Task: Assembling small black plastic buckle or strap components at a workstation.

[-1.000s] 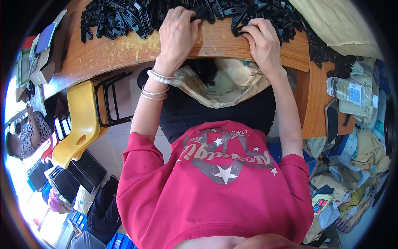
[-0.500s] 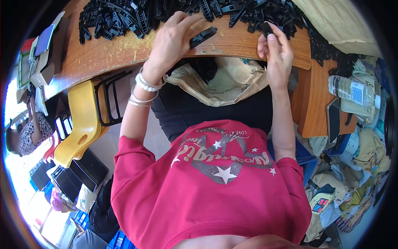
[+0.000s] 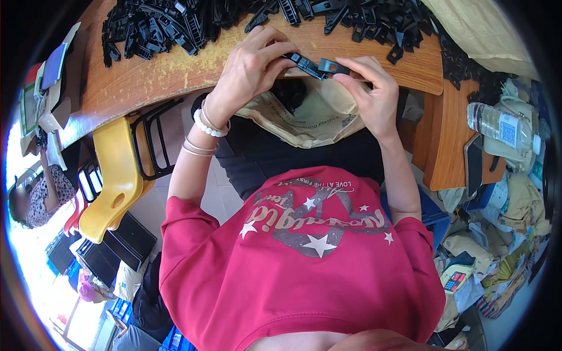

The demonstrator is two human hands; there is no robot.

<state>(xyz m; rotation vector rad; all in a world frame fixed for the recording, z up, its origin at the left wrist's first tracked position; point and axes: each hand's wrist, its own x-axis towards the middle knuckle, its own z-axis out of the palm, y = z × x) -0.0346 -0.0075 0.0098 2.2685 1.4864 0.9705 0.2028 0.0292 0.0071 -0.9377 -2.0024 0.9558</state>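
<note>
Seen from above, a person's two hands are apart, each pinching a piece near the front edge of a wooden table [image 3: 175,69]. The left hand [image 3: 250,64] grips a long black plastic part [image 3: 307,65] between thumb and fingers; the right hand [image 3: 376,96] grips a shorter black piece [image 3: 333,67] the same way. The two pieces meet end to end; whether they are joined cannot be told. Below them is an open paper bag [image 3: 313,139]. Beyond, black parts [image 3: 161,29] lie heaped across the table.
</note>
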